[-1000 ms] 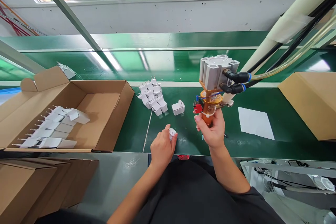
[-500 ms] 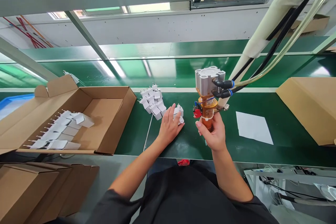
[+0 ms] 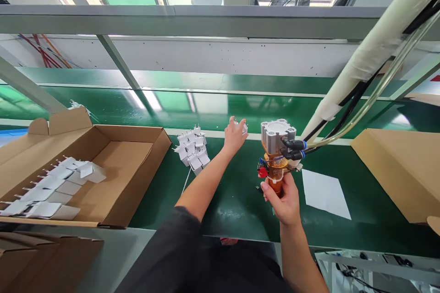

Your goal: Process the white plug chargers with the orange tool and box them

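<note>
My left hand point(image 3: 233, 135) is stretched far forward over the green bench, closed around white plug adapters point(image 3: 242, 126) near the white strip at the conveyor's edge. My right hand point(image 3: 282, 200) grips the orange handle of a pneumatic tool point(image 3: 277, 152) with a grey cylinder block on top and black hoses running up to the right. It holds the tool upright above the green mat point(image 3: 237, 201). A pile of several white plug adapters point(image 3: 191, 151) lies just left of my left forearm.
An open cardboard box point(image 3: 103, 169) at the left holds rows of white adapters point(image 3: 51, 187). A white paper sheet point(image 3: 325, 192) lies right of the tool. Another cardboard box point(image 3: 402, 178) sits at the far right. A green conveyor belt point(image 3: 192, 105) runs behind the bench.
My left hand picked an adapter off the mat, took the single adapter beside the pile, and carried them forward toward the conveyor. The right hand stayed on the tool.
</note>
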Available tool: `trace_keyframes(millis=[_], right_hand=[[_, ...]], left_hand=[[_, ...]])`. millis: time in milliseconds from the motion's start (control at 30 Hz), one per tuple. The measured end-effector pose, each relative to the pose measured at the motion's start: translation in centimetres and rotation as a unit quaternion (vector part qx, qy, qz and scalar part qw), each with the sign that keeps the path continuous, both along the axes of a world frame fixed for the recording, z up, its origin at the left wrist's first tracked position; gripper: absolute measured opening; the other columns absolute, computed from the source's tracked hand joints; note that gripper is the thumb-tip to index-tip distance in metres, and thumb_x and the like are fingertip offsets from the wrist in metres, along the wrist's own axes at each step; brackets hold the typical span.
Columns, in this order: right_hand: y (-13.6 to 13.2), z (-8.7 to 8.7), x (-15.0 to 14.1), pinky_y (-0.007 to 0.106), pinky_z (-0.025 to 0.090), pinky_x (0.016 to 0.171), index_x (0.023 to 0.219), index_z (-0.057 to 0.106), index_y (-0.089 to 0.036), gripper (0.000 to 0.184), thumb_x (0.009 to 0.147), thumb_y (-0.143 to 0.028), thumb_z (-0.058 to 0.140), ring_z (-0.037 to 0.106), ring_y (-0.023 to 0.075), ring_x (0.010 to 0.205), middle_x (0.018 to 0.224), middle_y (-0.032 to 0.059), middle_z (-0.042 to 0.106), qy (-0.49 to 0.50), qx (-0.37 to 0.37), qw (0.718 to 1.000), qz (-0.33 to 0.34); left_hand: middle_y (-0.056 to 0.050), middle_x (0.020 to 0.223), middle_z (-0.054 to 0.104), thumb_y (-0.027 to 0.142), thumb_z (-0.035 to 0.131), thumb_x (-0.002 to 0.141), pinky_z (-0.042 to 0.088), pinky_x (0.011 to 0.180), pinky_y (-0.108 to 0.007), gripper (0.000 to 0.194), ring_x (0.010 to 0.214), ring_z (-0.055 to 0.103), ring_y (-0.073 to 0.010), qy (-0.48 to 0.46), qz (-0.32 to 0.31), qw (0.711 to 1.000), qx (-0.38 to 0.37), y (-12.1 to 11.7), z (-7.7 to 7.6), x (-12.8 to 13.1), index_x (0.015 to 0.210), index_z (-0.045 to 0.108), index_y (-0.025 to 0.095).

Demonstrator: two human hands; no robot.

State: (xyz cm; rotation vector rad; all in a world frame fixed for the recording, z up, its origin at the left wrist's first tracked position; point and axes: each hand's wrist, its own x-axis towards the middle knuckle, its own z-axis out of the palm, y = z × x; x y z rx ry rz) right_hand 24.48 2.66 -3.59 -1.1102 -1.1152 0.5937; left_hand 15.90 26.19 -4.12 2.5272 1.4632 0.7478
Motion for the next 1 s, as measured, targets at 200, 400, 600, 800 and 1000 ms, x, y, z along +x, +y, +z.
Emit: trace_keyframes(millis=[200,400,600,800,1000], right_hand=[[-0.4,-1.4,1.7,0.022,0.039,0.044,0.098,0.057,-0.02,0.02,0.088,-0.032,0.069,0.046,0.0096,0.049,0.065,-0.0038,0.054,-0.029,-0.029,0.999,0.003],[-1.5,-2.3,2.2,0.022,0.039,0.045,0.103,0.058,-0.02,0.022,0.088,-0.032,0.07,0.046,0.0094,0.051,0.069,-0.0024,0.056,-0.006,-0.043,0.999,-0.018],[-1.3,-0.5,1.9,0.021,0.04,0.042,0.097,0.059,-0.021,0.019,0.086,-0.028,0.072,0.046,0.0093,0.048,0.063,-0.0036,0.055,0.002,-0.009,1.0,0.009],[-0.8,0.2,0.7,0.021,0.043,0.043,0.102,0.059,-0.022,0.022,0.086,-0.027,0.072,0.051,0.0096,0.05,0.075,0.0003,0.064,0.025,0.011,0.999,0.023],[-0.9,0.9,-0.4,0.022,0.041,0.042,0.102,0.057,-0.022,0.021,0.087,-0.027,0.071,0.049,0.0102,0.049,0.065,-0.0036,0.056,0.054,0.014,0.998,0.028]], left_hand=[[-0.02,0.159,0.028,0.025,0.065,0.093,0.042,0.107,-0.041,0.057,0.127,0.055,-0.0307,0.073,0.093,0.99,-0.073,6.9,2.0,3.2,0.147,0.046,0.024],[-0.03,0.161,0.02,0.037,0.071,0.088,0.036,0.112,-0.055,0.084,0.137,0.045,-0.0437,0.116,0.1,0.982,-0.112,7.1,3.9,2.8,0.158,0.029,0.017],[-0.015,0.15,0.045,0.041,0.062,0.094,0.04,0.111,-0.042,0.068,0.136,0.045,-0.0312,0.082,-0.012,0.996,-0.024,-1.4,7.6,-4.7,0.154,0.034,0.024],[-0.015,0.127,0.053,0.035,0.069,0.087,0.05,0.1,-0.046,0.053,0.12,0.055,-0.0313,-0.069,0.112,0.982,0.139,-12.4,1.4,-16.0,0.136,0.052,0.022],[-0.019,0.143,0.048,0.035,0.062,0.092,0.058,0.065,-0.034,0.063,0.104,0.067,-0.0311,0.028,0.221,0.975,0.001,-12.7,-2.4,-15.7,0.15,0.041,0.021]])
